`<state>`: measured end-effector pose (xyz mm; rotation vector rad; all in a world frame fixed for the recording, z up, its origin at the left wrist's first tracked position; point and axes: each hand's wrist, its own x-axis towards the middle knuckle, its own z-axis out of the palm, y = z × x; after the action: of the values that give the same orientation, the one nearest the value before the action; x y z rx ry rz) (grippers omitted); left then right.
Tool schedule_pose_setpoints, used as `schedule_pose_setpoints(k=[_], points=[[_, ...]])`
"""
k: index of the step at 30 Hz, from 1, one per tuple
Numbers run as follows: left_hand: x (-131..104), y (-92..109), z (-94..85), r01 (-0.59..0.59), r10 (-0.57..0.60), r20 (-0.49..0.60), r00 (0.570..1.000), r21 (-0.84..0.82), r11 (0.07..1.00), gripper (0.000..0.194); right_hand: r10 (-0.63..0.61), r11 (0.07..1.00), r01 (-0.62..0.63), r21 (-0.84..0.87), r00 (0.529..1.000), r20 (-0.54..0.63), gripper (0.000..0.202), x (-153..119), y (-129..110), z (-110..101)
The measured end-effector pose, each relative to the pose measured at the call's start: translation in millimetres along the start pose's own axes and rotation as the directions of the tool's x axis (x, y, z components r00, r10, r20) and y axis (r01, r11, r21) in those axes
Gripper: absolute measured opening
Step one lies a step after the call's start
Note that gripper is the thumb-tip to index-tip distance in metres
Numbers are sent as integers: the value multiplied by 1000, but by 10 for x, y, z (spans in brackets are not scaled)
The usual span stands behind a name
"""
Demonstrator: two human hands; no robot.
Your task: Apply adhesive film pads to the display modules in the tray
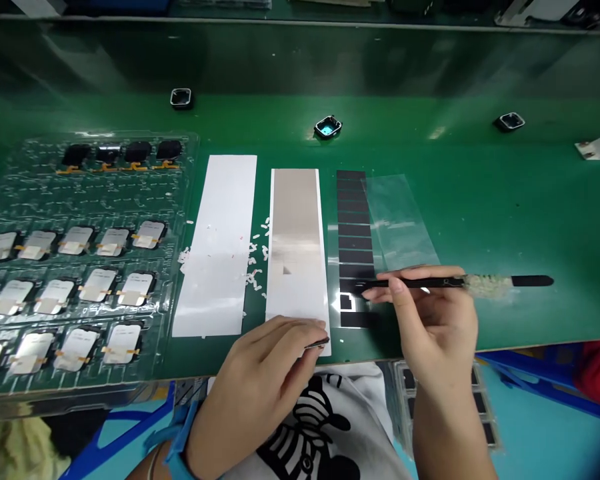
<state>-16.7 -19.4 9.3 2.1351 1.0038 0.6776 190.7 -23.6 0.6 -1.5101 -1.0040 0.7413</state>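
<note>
Black tweezers (450, 282) are in your right hand (434, 323) – fingers clamped round the shaft, tips over the lower part of the black segmented strip (355, 237). Can't tell if the tips touch it. Your left hand (265, 377) pinches a small thin dark part (317, 343) between thumb and fingers, just over the near end of the white-edged beige strip (296, 207). Clear film (403, 217) lies against the black strip's right side. White sheet (220, 247) sits left of the beige one – clear tray (90, 195) beyond it.
</note>
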Motion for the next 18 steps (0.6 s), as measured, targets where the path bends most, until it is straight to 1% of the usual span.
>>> schedule_pose_setpoints(k=[2, 5, 9, 12, 16, 18], points=[[50, 7, 45, -17, 17, 36, 999, 11, 1000, 18, 15, 1000, -15, 5, 999, 29, 9, -41, -2, 2], [144, 2, 105, -88, 84, 95, 992, 34, 996, 16, 28, 1000, -28, -6, 999, 46, 6, -94, 33, -17], [238, -10, 143, -141, 132, 124, 983, 65, 988, 16, 8, 1000, -8, 3, 999, 46, 5, -115, 67, -33], [262, -27, 160, -145, 135, 121, 983, 77, 986, 15, 10, 1000, -10, -2, 998, 58, 5, -113, 58, -25], [271, -49, 182, -124, 118, 92, 989, 56, 991, 16, 26, 1000, -27, 15, 999, 23, 6, -112, 45, -15], [280, -54, 188, -108, 106, 77, 991, 31, 994, 16, 19, 1000, -20, 1, 999, 27, 5, -114, 49, -14]])
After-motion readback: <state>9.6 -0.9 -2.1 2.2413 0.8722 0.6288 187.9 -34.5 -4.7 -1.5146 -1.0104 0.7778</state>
